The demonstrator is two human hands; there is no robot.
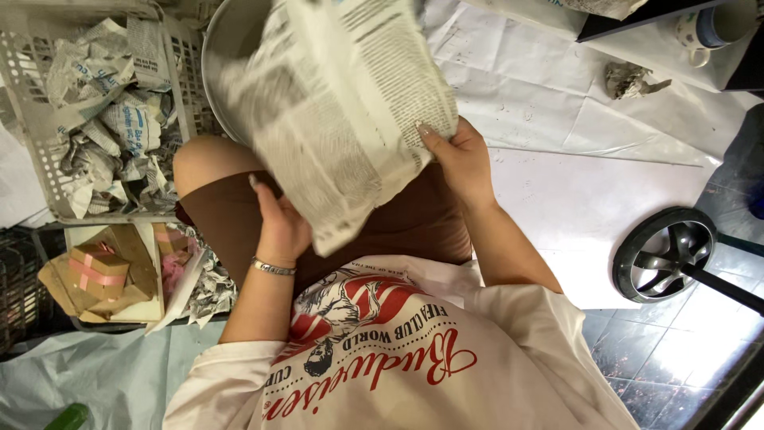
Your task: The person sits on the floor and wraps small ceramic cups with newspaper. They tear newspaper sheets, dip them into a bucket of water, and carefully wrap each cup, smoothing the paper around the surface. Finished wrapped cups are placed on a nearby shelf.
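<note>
Both hands grip one newspaper sheet [342, 111], held above the brown lap: right hand [460, 159] fingers closed on its edge, left hand [280, 227] clasping underneath. A basket of crumpled paper [40, 159] stands just beside the sheet.

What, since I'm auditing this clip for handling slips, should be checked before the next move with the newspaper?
1. Left hand holds the newspaper sheet from below: ok.
2. Right hand grips the sheet's edge: ok.
3. Sheet free of tears: cannot tell.
4. Metal basin contents: cannot tell, the sheet hides it.
5. Plastic basket of crumpled newspaper close by on the left: ok.
</note>
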